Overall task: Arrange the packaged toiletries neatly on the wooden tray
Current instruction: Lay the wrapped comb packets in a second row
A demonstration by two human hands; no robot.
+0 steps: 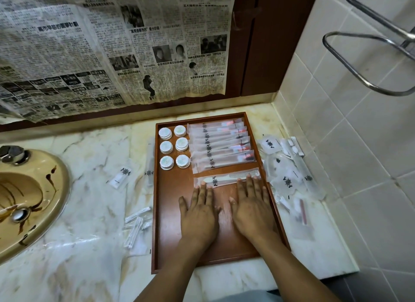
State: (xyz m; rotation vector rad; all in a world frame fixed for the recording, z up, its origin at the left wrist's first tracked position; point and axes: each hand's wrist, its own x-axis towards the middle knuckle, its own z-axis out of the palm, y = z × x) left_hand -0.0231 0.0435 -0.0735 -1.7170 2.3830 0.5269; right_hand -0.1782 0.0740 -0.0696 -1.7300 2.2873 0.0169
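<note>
Wooden tray (170,211) bears left hand (199,214) and right hand (253,209), both flat, touching the packaged comb (224,178).

- The left hand (198,216) and right hand (252,208) lie flat on the wooden tray (161,211), their straight fingertips touching the comb packet (226,178).
- Six round tubs (174,147) sit beside overlapping long packets (221,144).
- Loose packets (289,180) lie on the table (89,211).
</note>
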